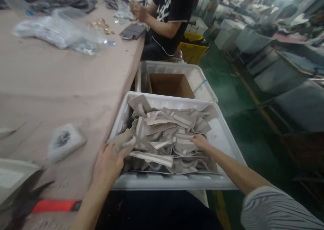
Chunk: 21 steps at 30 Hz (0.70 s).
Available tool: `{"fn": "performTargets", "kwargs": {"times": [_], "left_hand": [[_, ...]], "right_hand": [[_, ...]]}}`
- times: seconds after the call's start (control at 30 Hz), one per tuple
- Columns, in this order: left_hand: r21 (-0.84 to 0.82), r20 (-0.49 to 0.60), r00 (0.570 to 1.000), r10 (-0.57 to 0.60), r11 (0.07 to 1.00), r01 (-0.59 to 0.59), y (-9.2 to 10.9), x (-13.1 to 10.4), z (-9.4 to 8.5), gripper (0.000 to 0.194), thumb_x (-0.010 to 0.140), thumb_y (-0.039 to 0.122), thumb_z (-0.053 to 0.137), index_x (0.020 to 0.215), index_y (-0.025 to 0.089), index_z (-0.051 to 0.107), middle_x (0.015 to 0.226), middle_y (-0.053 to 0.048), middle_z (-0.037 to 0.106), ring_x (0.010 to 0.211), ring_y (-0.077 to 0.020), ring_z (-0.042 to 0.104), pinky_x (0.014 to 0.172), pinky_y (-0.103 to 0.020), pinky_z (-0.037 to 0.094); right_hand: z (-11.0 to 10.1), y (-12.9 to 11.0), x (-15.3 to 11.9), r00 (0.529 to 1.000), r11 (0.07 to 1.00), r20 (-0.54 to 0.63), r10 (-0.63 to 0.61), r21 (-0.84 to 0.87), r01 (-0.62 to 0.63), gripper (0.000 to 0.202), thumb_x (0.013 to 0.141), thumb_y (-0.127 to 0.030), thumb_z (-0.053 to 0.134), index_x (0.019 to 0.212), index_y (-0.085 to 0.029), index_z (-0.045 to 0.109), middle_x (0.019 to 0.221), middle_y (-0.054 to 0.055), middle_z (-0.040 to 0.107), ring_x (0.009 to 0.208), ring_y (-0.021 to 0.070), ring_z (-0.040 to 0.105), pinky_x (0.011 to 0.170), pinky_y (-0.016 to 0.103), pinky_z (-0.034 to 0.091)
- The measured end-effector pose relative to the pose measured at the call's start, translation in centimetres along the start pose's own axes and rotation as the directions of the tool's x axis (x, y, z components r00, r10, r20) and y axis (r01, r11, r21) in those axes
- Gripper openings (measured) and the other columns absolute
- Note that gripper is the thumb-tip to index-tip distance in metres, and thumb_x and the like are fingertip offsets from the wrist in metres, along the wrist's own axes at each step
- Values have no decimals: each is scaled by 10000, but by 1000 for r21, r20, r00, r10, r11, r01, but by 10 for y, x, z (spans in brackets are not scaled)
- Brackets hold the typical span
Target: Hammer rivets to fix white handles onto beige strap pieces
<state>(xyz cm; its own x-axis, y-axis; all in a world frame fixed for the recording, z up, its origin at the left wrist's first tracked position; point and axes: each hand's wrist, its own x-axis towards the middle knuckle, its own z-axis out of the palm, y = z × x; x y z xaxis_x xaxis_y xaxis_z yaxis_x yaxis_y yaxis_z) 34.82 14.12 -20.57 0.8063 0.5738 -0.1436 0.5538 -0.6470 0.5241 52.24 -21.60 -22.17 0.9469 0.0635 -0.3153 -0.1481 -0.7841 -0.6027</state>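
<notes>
A white plastic bin (229,138) stands in front of me, heaped with grey-beige fabric pieces (162,130) that carry pale strips. My left hand (110,160) is at the bin's left side by the table edge, its fingers closed on a grey fabric piece (124,138). Inside the bin, toward the right of the heap, my right hand (201,142) pinches the edge of a striped fabric piece (183,144). The fingertips of both hands are partly hidden or blurred.
The table (63,95) at left bears a small plastic bag (65,142), a red-handled tool (57,206) and clear plastic bags (63,30). Behind the bin is another bin with a cardboard box (172,84). A person in black (169,17) sits beyond, hands over the table.
</notes>
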Motion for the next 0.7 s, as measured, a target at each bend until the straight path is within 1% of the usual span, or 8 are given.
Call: {"fn": "performTargets", "kwargs": {"times": [0.07, 0.13, 0.2, 0.27, 0.33, 0.43, 0.57, 0.7], "left_hand": [[179, -41, 990, 138, 976, -128, 17, 17, 21, 428, 856, 347, 564, 1208, 116, 639, 1390, -195, 570, 1280, -376, 535, 1032, -479, 484], [248, -24, 976, 217, 947, -204, 30, 25, 36, 387, 885, 306, 520, 1228, 164, 627, 1421, -152, 561, 1244, -344, 566, 999, -453, 501], [248, 4, 981, 193, 950, -188, 38, 26, 44, 380, 903, 305, 495, 1243, 184, 615, 1406, -130, 582, 1131, -311, 637, 945, -421, 523], [225, 0, 996, 86, 971, -83, 39, 21, 49, 400, 911, 339, 485, 1251, 169, 609, 1312, -139, 644, 1044, -305, 675, 919, -416, 529], [192, -20, 997, -77, 978, 79, 34, 16, 53, 455, 912, 394, 482, 1268, 137, 603, 1204, -160, 694, 1043, -332, 682, 917, -436, 527], [150, 35, 945, -325, 937, 317, 17, 11, 59, 588, 891, 507, 492, 1253, 62, 617, 1136, -241, 709, 1082, -412, 670, 910, -498, 523], [-46, 171, 895, -412, 904, 425, -2, 16, 81, 680, 824, 606, 568, 1217, 55, 640, 1149, -278, 704, 1136, -449, 651, 924, -517, 522], [-290, 284, 786, -550, 732, 617, -4, 36, 118, 767, 731, 665, 677, 1240, 93, 630, 1236, -244, 687, 1236, -412, 607, 1010, -482, 489]], "right_hand": [[-11, 30, -2, 997, 997, -35, 71, -1, -71, 301, 945, -383, 639, 1211, -243, 645, 1299, 57, 604, 1125, 241, 613, 900, 367, 544], [-14, 51, 5, 994, 995, -46, 97, 2, -97, 291, 957, -385, 620, 1210, -242, 644, 1307, 62, 602, 1114, 232, 615, 904, 372, 545], [-8, 61, 23, 997, 997, -37, 75, 11, -74, 323, 962, -394, 612, 1226, -210, 633, 1291, 71, 608, 1086, 231, 623, 897, 396, 553], [5, 61, 49, 1000, 1000, -6, 18, 22, -18, 340, 958, -387, 621, 1221, -171, 624, 1232, 79, 635, 1037, 218, 644, 885, 420, 559], [22, 47, 82, 997, 997, 29, -71, 31, 70, 344, 929, -360, 659, 1203, -154, 633, 1176, 90, 673, 1011, 212, 665, 914, 426, 549], [45, 6, 136, 967, 969, 60, -246, 24, 245, 497, 843, -352, 724, 1284, -152, 614, 1296, 127, 657, 1186, 259, 623, 1061, 411, 460], [71, -51, 196, 905, 914, 151, -397, -27, 406, 698, 737, -404, 787, 1349, -135, 584, 1484, 162, 518, 1409, 314, 434, 1182, 396, 307], [102, -75, 225, 861, 897, 321, -394, -72, 437, 638, 557, -407, 886, 1122, -166, 714, 1277, 146, 682, 1237, 346, 592, 1089, 388, 408]]}}
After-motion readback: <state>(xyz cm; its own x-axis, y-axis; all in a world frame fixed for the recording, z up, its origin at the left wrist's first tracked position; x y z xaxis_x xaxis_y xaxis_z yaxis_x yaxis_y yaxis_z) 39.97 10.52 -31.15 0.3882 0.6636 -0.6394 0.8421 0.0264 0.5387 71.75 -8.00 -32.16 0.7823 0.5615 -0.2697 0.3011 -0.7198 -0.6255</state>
